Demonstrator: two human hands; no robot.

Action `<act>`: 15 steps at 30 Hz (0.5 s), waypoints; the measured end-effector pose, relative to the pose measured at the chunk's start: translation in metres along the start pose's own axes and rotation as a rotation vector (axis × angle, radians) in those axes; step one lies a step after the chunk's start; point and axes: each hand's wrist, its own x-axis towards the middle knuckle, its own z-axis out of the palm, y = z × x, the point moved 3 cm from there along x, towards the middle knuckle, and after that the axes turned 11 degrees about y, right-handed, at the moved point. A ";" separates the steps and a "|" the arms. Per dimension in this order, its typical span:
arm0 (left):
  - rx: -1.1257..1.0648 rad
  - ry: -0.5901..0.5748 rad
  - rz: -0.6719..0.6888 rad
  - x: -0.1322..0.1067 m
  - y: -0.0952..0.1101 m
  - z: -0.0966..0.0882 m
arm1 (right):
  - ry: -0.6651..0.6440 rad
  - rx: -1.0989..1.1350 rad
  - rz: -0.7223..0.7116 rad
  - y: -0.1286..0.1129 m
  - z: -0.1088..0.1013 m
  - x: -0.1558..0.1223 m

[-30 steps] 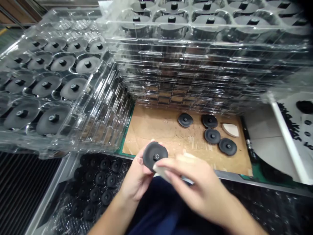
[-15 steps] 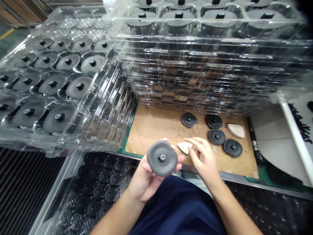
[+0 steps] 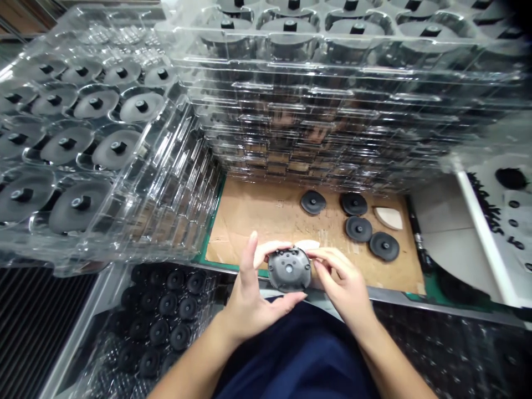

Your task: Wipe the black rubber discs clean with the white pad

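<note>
Flipped over since the earlier frame, the black disc (image 3: 289,269) now shows its holed underside. Left grip (image 3: 249,302) and right grip (image 3: 343,282) are both partly closed, holding it by the rim above the cardboard sheet (image 3: 266,216), near four similar discs (image 3: 358,228).

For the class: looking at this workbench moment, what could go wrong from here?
The black disc, held at its rim by the left hand and right hand, might slip and drop among the loose black parts below. The tall stack of clear plastic trays stands just beyond the hands, so a careless knock might shift it.
</note>
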 end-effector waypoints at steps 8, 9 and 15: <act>0.065 -0.051 -0.016 0.004 0.006 -0.001 | -0.035 0.215 0.205 -0.029 -0.016 -0.003; 0.048 -0.064 -0.078 0.003 0.005 -0.001 | -0.095 0.234 0.239 -0.032 -0.016 -0.002; -0.128 -0.159 -0.336 -0.002 0.003 -0.005 | -0.464 0.341 0.387 -0.046 -0.014 0.011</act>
